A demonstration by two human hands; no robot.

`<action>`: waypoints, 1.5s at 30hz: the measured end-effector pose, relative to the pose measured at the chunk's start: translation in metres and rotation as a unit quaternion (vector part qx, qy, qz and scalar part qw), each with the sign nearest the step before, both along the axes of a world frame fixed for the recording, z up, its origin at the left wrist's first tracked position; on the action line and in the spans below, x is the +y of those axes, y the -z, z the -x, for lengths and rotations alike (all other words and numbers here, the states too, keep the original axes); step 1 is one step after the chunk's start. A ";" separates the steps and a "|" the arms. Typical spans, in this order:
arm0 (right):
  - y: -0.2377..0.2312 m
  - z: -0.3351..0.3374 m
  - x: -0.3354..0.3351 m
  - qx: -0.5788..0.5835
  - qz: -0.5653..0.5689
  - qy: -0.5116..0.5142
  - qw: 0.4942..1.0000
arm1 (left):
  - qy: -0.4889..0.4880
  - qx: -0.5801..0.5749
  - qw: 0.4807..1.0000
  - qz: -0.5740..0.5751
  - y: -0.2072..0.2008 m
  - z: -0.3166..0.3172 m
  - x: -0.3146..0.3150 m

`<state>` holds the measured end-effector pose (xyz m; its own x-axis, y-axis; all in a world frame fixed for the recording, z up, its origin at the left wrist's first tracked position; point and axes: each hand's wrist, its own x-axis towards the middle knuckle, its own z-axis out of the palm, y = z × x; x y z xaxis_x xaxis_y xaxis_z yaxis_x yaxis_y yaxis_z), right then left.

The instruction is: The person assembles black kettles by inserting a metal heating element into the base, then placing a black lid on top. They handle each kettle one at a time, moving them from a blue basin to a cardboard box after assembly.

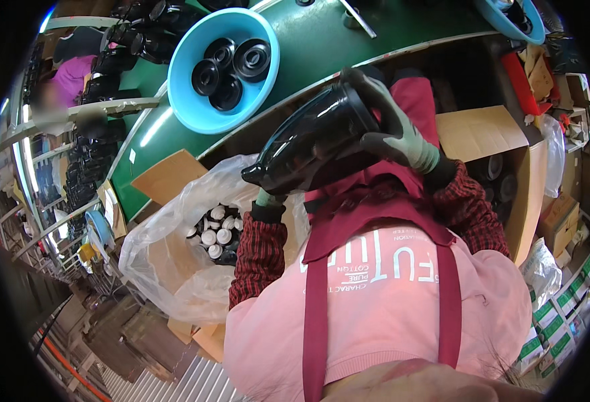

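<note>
A glossy black tapered housing (308,144) is held slanting in front of my apron, its small nub tip low at the left and its wide collared end at the upper right. My right hand (402,127), in a pale green glove with dark-coated fingers, is closed around the wide end, thumb below and fingers over the rim. Behind the narrow part of the housing, my left hand (268,198) shows only its glove cuff; the fingers are hidden. Just below the left forearm, a carton lined with clear plastic (154,268) contains several white-and-black knob-like parts (218,228).
On the green workbench (322,40) stands a light blue basin (181,100) with several black discs (251,59). Another blue basin (536,27) is at the far right. An open carton (533,194) with dark round parts flanks my right arm. Black housings (97,147) line the left side.
</note>
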<state>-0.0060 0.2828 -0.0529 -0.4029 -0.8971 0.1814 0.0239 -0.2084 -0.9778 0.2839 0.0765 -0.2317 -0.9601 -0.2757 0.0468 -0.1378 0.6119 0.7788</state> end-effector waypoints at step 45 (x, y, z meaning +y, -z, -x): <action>0.020 0.021 0.029 -0.548 -0.115 -0.076 0.825 | 0.049 0.112 0.988 0.090 -0.227 0.122 -0.003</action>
